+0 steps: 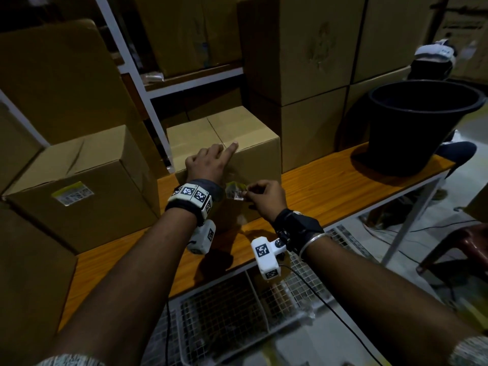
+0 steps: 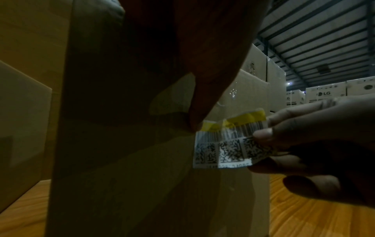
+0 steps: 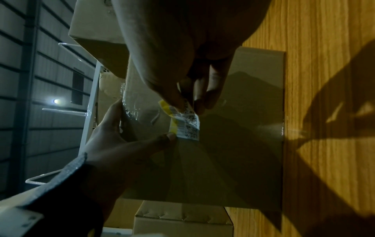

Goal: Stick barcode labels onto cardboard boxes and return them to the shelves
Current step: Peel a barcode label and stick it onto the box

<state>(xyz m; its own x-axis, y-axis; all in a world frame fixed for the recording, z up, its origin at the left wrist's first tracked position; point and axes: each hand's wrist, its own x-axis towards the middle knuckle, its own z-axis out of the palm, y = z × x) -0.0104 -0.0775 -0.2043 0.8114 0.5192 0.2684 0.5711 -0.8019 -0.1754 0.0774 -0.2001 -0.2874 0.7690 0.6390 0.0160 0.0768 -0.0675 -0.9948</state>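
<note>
Dim warehouse: wooden bench [image 1: 330, 188], white shelving [image 1: 132, 62], seemingly corrugated roof [image 2: 324, 40].

left hand [image 1: 208, 165] covers part of the box [image 1: 253, 159] front edge. label [image 2: 227, 144] print too blurred to read; right hand [image 2: 316, 144] hides its right end. bucket [image 1: 422, 122] blocks most of the seated person behind. worktop [image 1: 343, 186] cut at left edge.

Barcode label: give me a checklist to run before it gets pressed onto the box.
1. Right hand pinches the barcode label: ok.
2. Left hand steadies the box, thumb at the label's edge: ok.
3. Label lies flat: not ok, it is creased.
4. Label hangs at the box's front face: ok.
5. Backing peeled off: cannot tell.
6. Box stands on the wooden table: ok.
</note>
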